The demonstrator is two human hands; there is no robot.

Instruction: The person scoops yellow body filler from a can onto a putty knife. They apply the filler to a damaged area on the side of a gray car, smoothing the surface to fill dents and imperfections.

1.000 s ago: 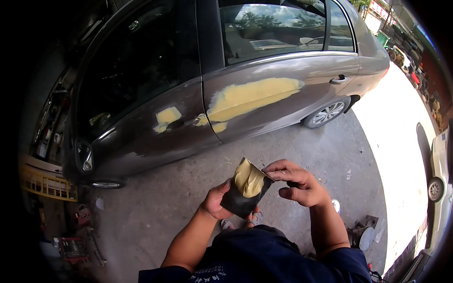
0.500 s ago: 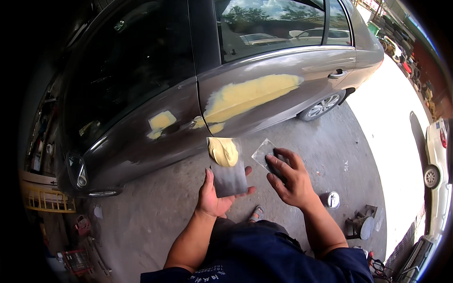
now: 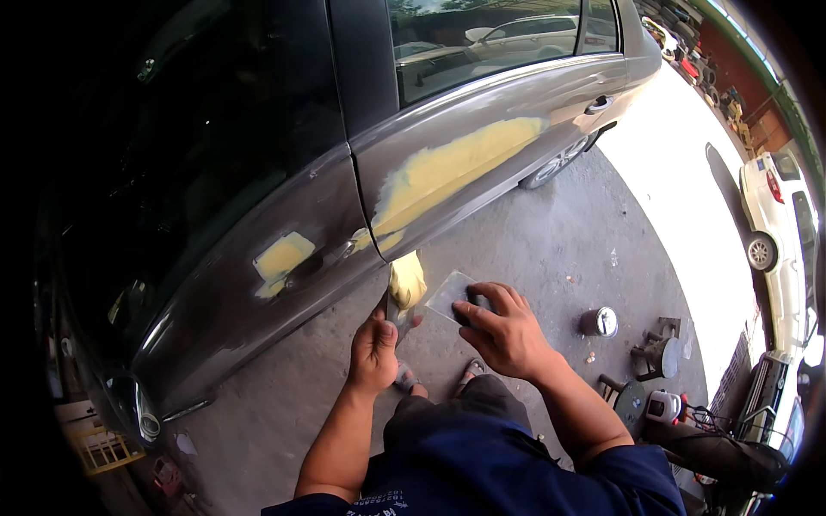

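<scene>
My left hand (image 3: 374, 353) grips a grey plate (image 3: 400, 318), turned nearly edge-on, with a thick mound of pale yellow paste (image 3: 407, 277) at its upper end. My right hand (image 3: 508, 335) holds a clear, flat spreader (image 3: 446, 288) with a dark middle, just right of the plate and apart from it. Beyond both hands stands a dark grey car (image 3: 224, 284); its rear door carries a long yellow filler patch (image 3: 443, 163), and the front door a smaller one (image 3: 284, 258).
A can (image 3: 599, 322) and metal stands (image 3: 658, 357) sit on the concrete floor (image 3: 568, 241) to my right, near machinery with cables (image 3: 701, 434). A white car (image 3: 774, 275) is at far right. Tyres (image 3: 680, 30) pile up behind; a yellow rack (image 3: 103, 451) lies lower left.
My right hand came away from the paste plate with the spreader, then moved slightly left. The plate turned more edge-on. My view moved closer to the car doors.
</scene>
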